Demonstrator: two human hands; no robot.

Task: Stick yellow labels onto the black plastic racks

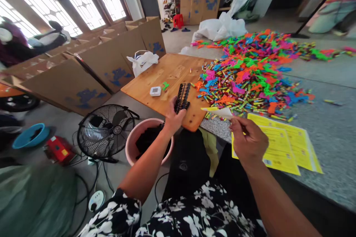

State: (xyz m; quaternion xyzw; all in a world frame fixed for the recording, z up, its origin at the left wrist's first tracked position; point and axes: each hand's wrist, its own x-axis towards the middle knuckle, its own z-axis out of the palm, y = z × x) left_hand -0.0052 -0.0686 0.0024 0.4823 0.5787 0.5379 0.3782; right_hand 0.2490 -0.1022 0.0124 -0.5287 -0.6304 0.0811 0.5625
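Note:
My left hand (174,117) grips a black plastic rack with rows of small slots (183,95), its near end over the front part of the wooden board (172,72). Between the thumb and fingers of my right hand (249,140) is a yellow label sheet (221,111), its pale side partly showing. Printed yellow sheets (299,139) lie on the grey stone surface beneath and beside that hand. A small white device with a screen (155,91) and a bright green plastic piece (165,86) rest on the board, left of the rack.
A heap of bright toy guns and small striped tubes (247,76) covers the board's right side and the stone surface. At lower left are a pink tub (130,152) with dark contents and a black fan (107,131). Large cardboard boxes (111,59) stand behind. A white bag (143,63) sits at the board's far corner.

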